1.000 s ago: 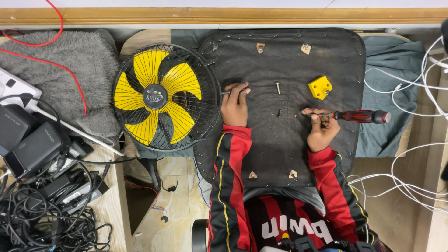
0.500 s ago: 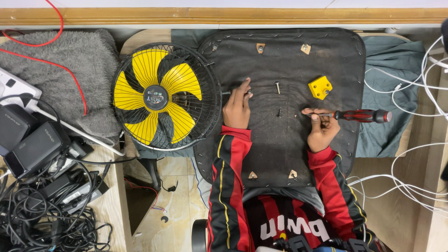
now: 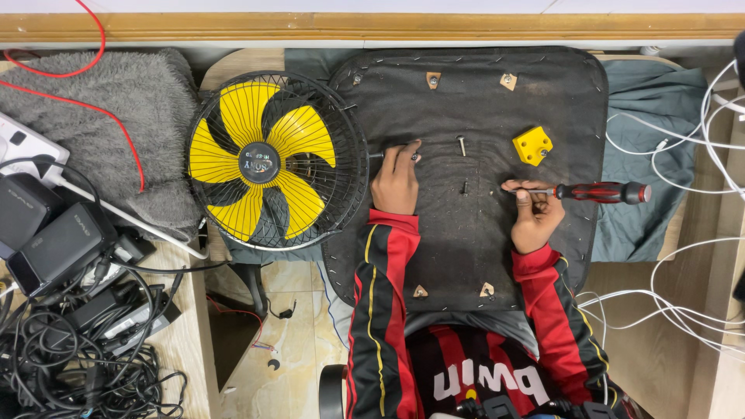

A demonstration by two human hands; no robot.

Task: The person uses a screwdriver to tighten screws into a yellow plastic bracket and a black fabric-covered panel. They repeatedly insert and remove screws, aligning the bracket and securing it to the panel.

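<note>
While the yellow fan (image 3: pixel 264 161) is sitting at left, the left hand (image 3: pixel 396 180) is pinching a bolt (image 3: pixel 378 155) on the black seat underside (image 3: pixel 473 248); rightward, the right hand (image 3: pixel 535 213) is gripping the red screwdriver (image 3: pixel 601 192), shaft lying sideways, tip pointing left

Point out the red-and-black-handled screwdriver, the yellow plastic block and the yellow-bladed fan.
Red-and-black-handled screwdriver (image 3: pixel 601 192): head view, middle of its handle.
Yellow plastic block (image 3: pixel 532 145): head view, its top face.
Yellow-bladed fan (image 3: pixel 259 161): head view, its dark centre hub.
</note>
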